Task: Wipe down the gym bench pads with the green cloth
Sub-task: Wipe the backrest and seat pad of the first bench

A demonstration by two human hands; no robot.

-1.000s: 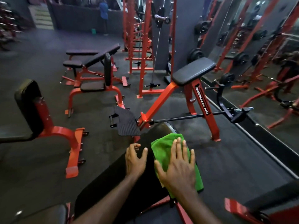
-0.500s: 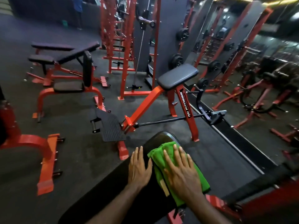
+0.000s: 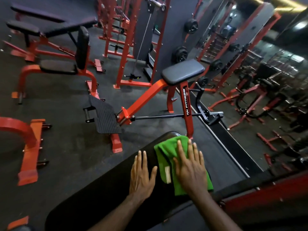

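Green cloth sits flat under the spread-out right hand near the far end of the black pad surface, left hand pressed flat beside it, and just past the fingers a red frame reads "RW FITNESS".

We counted two hands, left hand and right hand, one green cloth, one bench pad beneath.
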